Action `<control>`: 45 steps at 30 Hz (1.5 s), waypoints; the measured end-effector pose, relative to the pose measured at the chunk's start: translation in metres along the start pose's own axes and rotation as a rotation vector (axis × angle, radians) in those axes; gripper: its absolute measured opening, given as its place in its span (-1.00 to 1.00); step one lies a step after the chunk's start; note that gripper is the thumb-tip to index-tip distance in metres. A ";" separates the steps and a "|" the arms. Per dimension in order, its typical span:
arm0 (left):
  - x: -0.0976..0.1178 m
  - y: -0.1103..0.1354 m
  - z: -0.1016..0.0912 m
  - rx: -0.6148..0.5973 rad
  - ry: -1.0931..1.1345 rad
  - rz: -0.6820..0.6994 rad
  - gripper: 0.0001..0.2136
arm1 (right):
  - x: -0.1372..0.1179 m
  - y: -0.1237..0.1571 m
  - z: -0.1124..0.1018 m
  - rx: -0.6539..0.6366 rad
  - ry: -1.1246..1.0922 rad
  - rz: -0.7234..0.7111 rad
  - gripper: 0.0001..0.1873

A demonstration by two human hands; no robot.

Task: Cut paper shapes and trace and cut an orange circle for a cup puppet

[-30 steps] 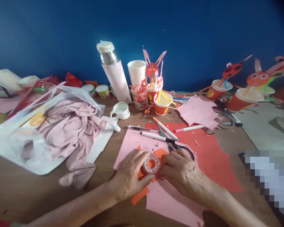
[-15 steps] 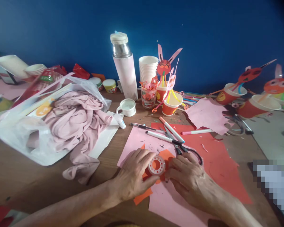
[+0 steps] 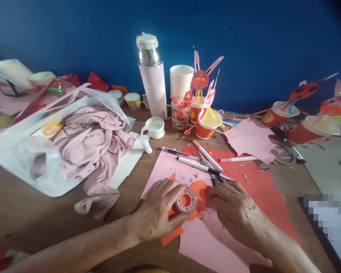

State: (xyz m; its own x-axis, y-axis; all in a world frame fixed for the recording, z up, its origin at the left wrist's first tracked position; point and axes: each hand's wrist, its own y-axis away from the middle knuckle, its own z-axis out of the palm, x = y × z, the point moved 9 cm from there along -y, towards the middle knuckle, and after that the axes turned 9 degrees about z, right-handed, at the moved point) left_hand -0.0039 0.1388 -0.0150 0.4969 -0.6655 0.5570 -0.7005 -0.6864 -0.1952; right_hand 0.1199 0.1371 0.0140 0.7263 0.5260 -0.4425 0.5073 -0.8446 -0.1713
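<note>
My left hand (image 3: 161,206) is closed around a roll of clear tape (image 3: 186,201) with a pale plastic core, thumb and fingers on either side of it. Beneath the roll lies a cut piece of orange paper (image 3: 200,191). My right hand (image 3: 233,204) is a short way to the right, its fingertips pinched at the orange paper's right edge; what they grip is hidden. Under both hands spreads a pink paper sheet (image 3: 210,242). Scissors (image 3: 214,180) lie just beyond my right hand, their handles mostly covered.
Pens, including a black-capped marker (image 3: 190,163), lie beyond my hands. Red paper (image 3: 261,201) spreads to the right. Behind stand a thermos (image 3: 153,87), a mug (image 3: 154,129) and cup figures (image 3: 208,123). Pink cloth (image 3: 91,144) fills the left side, in a plastic bag (image 3: 45,182).
My right hand has moved slightly right, away from the tape roll, widening the gap between them. The roll in my left hand has shifted a little left. The whole view has moved slightly.
</note>
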 end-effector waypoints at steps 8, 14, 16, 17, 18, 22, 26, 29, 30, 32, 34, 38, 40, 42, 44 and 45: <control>0.001 0.023 -0.010 -0.066 0.006 0.078 -0.55 | 0.008 0.004 -0.013 0.142 0.118 0.012 -0.67; 0.003 0.021 -0.014 -0.023 -0.049 0.084 -0.58 | 0.008 0.003 0.005 0.047 0.138 0.076 -0.66; 0.004 0.015 -0.012 -0.014 -0.080 0.095 -0.58 | 0.009 0.002 0.007 0.029 0.117 0.095 -0.64; 0.005 0.011 -0.010 -0.015 -0.089 0.098 -0.58 | 0.010 0.002 0.008 0.020 0.110 0.101 -0.64; 0.006 0.007 -0.007 -0.021 -0.094 0.099 -0.57 | 0.011 0.002 0.008 0.013 0.106 0.105 -0.64; 0.008 -0.009 0.002 -0.060 -0.083 0.078 -0.61 | 0.015 0.003 0.009 -0.004 0.092 0.086 -0.62; 0.011 -0.018 0.006 -0.087 -0.056 0.070 -0.62 | 0.023 0.004 0.005 0.025 0.079 0.089 -0.65; 0.011 -0.021 0.008 -0.101 -0.060 0.063 -0.58 | 0.029 0.004 0.002 0.046 0.076 0.121 -0.66; 0.011 -0.021 0.008 -0.100 -0.061 0.062 -0.58 | 0.029 0.004 0.002 0.049 0.077 0.126 -0.66; 0.011 -0.022 0.009 -0.092 -0.062 0.070 -0.59 | 0.029 0.004 0.002 0.051 0.079 0.124 -0.67; 0.011 -0.023 0.009 -0.083 -0.063 0.081 -0.59 | 0.028 0.004 0.002 0.050 0.083 0.118 -0.67; 0.010 -0.024 0.009 -0.081 -0.078 0.079 -0.60 | 0.026 0.004 0.003 0.036 0.091 0.101 -0.67; 0.010 -0.024 0.010 -0.092 -0.079 0.076 -0.59 | 0.025 0.005 0.002 0.034 0.096 0.091 -0.67; 0.010 -0.024 0.011 -0.102 -0.082 0.081 -0.57 | 0.025 0.005 0.002 0.030 0.092 0.095 -0.67; 0.010 -0.025 0.010 -0.098 -0.087 0.087 -0.55 | 0.026 0.005 0.002 0.029 0.080 0.106 -0.67; 0.010 -0.025 0.010 -0.093 -0.086 0.089 -0.55 | 0.026 0.005 0.002 0.031 0.073 0.108 -0.68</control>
State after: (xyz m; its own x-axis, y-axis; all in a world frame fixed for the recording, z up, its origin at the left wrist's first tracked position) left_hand 0.0239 0.1463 -0.0127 0.4702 -0.7477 0.4688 -0.7861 -0.5963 -0.1625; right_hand 0.1403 0.1467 0.0003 0.8083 0.4368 -0.3948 0.4105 -0.8988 -0.1538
